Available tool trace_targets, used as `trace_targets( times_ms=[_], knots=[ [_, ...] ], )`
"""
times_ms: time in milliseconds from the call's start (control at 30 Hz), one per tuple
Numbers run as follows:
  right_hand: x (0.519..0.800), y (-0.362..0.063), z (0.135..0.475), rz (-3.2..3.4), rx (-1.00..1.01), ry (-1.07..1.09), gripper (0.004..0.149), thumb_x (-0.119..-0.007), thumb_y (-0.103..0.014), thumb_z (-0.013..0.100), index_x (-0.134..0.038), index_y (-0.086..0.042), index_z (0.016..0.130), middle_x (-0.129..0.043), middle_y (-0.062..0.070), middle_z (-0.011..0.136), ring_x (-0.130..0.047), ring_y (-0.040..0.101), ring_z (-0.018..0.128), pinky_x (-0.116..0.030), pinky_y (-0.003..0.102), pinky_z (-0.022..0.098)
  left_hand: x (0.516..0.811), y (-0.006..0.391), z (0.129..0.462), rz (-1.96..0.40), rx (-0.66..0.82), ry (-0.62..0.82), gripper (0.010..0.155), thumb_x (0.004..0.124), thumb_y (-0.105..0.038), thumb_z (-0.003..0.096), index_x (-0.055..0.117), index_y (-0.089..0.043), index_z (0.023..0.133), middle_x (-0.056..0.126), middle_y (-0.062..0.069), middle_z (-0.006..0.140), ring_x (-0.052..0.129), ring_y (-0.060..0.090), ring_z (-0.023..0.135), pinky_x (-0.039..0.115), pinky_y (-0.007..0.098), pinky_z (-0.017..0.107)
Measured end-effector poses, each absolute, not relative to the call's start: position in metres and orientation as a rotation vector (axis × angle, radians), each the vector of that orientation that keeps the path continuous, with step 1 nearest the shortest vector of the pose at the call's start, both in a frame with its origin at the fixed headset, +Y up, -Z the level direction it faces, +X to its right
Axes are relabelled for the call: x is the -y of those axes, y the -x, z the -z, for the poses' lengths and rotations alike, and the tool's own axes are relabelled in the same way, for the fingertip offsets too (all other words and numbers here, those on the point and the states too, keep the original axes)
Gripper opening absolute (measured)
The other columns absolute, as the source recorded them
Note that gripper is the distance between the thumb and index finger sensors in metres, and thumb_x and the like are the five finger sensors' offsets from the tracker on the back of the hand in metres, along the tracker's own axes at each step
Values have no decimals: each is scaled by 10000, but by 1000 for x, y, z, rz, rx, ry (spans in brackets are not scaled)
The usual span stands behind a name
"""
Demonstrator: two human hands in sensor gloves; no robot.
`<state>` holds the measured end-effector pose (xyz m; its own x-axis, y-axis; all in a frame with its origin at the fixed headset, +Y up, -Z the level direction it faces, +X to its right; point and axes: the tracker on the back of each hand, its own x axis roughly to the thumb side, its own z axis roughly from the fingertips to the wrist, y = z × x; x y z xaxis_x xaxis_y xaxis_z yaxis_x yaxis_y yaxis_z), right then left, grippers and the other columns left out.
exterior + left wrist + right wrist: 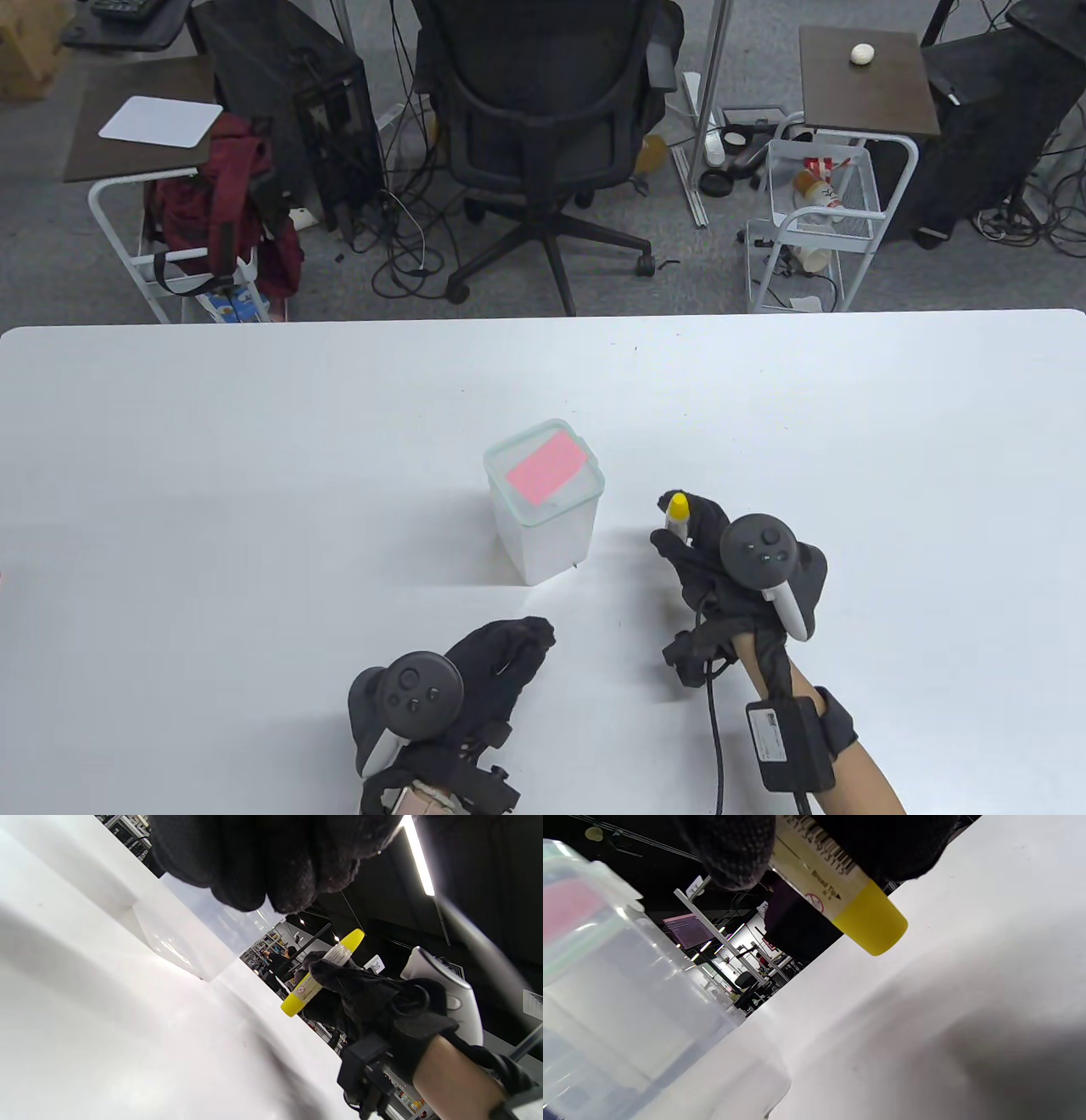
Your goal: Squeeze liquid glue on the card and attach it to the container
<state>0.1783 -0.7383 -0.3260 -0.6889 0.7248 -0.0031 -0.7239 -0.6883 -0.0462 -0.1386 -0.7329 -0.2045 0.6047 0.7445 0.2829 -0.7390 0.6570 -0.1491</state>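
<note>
Open tabletop (212, 475) left of, right of and behind the container (547, 509). Only that container upright mid-table, just ahead of both hands, between them and the far edge.

Bright overhead light, blurred wrist views

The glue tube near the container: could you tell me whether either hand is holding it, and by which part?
The right hand holds the glue tube around its middle, both yellow ends sticking out. The left hand holds nothing.
</note>
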Motion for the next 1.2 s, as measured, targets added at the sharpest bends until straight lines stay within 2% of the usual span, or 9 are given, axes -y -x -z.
trace_targets(
  times_ms=[200,633,733,900,967,1200],
  knots=[
    [751,-178,342,-2294,-15,55,518,-751,-377,515,-583,-256,989,-656,116,1068,-778,360,921,-711,478,695,737,143,208,-853,313,30,422,656,-467,564,745,-329,952,905,-87,898,906,225,881,768,396,672],
    [765,-183,344,-2289,-45,63,520,-762,-377,505,-586,-272,983,-663,103,1067,-789,351,927,-719,475,699,740,142,212,-845,298,59,426,655,-469,564,745,-327,955,904,-87,902,905,226,882,767,397,673],
    [764,-185,340,-2308,-40,46,597,-763,-381,504,-528,-246,1037,-620,132,1091,-747,382,949,-680,515,712,739,142,211,-841,295,61,428,655,-470,563,746,-328,956,903,-85,905,905,226,885,766,397,674],
    [752,-201,321,-2327,9,11,744,-755,-419,501,-396,-176,1106,-530,180,1126,-680,417,982,-643,542,723,740,142,211,-851,284,66,431,653,-472,564,740,-329,962,899,-87,911,901,224,889,766,395,676],
    [746,-210,304,-2304,59,19,759,-750,-424,503,-378,-161,1110,-525,185,1123,-679,419,978,-642,540,720,740,142,211,-857,275,67,432,651,-474,565,735,-332,964,897,-90,914,900,223,891,766,393,677],
    [748,-212,249,-2254,131,-41,562,-744,-397,513,-575,-201,1013,-728,87,997,-846,319,832,-745,451,643,743,142,213,-899,255,92,429,638,-483,574,713,-349,974,880,-113,929,889,202,910,762,380,691]
  ],
)
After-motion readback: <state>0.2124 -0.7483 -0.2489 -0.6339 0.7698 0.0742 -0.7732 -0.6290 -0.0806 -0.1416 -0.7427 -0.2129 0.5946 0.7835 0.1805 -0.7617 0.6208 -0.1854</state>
